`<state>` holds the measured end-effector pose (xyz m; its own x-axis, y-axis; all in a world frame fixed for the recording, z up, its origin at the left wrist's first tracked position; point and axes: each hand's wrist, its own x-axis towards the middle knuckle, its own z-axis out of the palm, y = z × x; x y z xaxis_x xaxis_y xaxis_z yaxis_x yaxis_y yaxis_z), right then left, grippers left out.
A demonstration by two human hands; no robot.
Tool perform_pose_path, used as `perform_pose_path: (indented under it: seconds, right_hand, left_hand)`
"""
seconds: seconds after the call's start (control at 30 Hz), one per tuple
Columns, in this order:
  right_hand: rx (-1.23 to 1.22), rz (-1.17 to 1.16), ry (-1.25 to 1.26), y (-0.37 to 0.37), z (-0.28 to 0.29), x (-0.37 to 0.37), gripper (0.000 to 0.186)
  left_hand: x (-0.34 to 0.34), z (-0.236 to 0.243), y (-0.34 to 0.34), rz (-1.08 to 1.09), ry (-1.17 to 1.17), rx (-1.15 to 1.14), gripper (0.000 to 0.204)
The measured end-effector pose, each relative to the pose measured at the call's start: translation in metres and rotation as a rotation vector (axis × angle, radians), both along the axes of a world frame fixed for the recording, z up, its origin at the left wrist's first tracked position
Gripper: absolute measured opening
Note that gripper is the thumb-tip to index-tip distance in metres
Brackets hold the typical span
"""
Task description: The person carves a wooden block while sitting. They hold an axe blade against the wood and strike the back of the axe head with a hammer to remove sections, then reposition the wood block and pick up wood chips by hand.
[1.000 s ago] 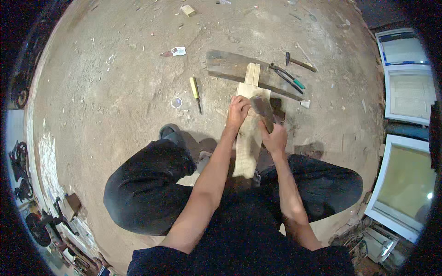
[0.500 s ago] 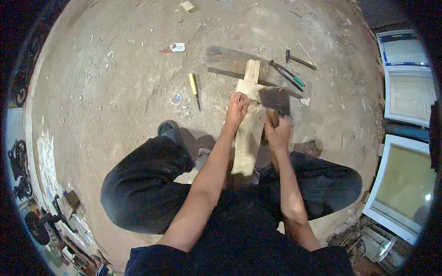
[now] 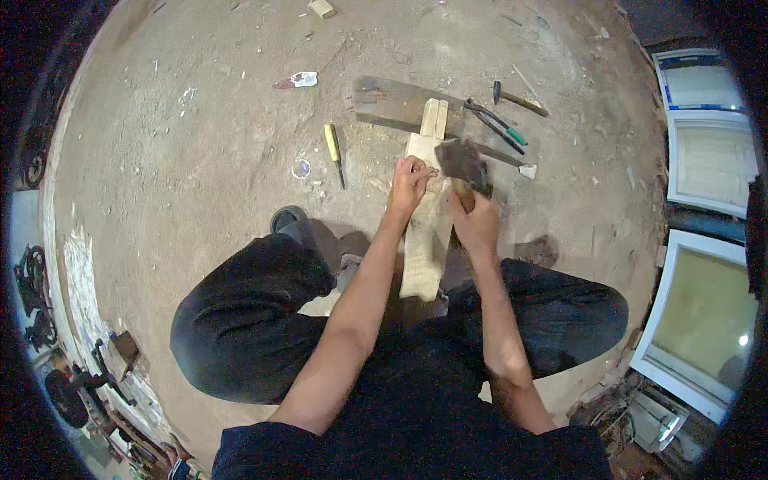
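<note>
On the dusty earthen floor (image 3: 200,160), between the person's dark-trousered knees, lies a long pale wooden plank (image 3: 426,240), running away from the body toward a darker, weathered grey board (image 3: 400,100) that lies crosswise beyond it. The plank's far end, a narrower pale block, rests on top of that grey board.

The left hand (image 3: 410,182) lies on the plank's left edge, its fingers curled in a narrow grip; something small seems pinched at the fingertips, but it is too small to make out. The right hand (image 3: 476,224) has its grip closed around the wooden handle of a dark, broad-headed hammer-like tool (image 3: 462,162), whose head stands over the plank just right of the left hand and blurs a little. The head hides the part of the plank beneath it.

To the left of the plank, well clear of it, lies a yellow-handled screwdriver (image 3: 334,152), and near that a small round ring-shaped lid (image 3: 301,168). Farther off is a crumpled white and red wrapper (image 3: 298,80). To the right, just beyond the grey board, lie green-handled pliers (image 3: 496,126) and a small wood-handled hammer (image 3: 518,98). A white scrap (image 3: 528,171) sits near the tool head. White-framed glass panels (image 3: 704,152) stand along the right edge, and a shoe (image 3: 286,218) shows beside the left knee.
</note>
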<state>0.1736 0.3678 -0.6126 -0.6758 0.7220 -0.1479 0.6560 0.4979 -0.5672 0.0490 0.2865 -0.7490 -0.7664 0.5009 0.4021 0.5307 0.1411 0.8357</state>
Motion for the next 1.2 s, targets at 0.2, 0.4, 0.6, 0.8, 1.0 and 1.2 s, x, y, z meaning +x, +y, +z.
perform_pose_path:
  seconds: [0.2,0.4,0.6,0.8,1.0,1.2]
  right_hand:
    - [0.168,0.084,0.343,0.005,-0.007,0.009,0.037]
    - [0.016,0.072,-0.223,-0.002,-0.024,0.0,0.035]
    - [-0.025,0.036,0.25,-0.013,0.021,0.001,0.038]
    - [0.046,0.044,-0.19,-0.007,-0.018,0.002,0.039]
    - [0.058,0.081,0.158,-0.018,0.013,0.001,0.041]
    - [0.25,0.147,0.226,-0.01,-0.022,0.018,0.039]
  left_hand:
    - [-0.003,-0.003,0.001,-0.028,-0.036,0.036,0.013]
    - [-0.012,-0.02,-0.002,-0.036,-0.001,-0.03,0.014]
    - [-0.006,-0.008,-0.004,-0.028,-0.058,0.044,0.008]
    - [-0.011,-0.019,-0.002,-0.068,-0.034,-0.002,0.019]
    - [-0.009,-0.007,-0.003,-0.04,-0.015,-0.002,0.016]
    - [-0.005,-0.001,-0.001,-0.055,-0.079,-0.025,0.008]
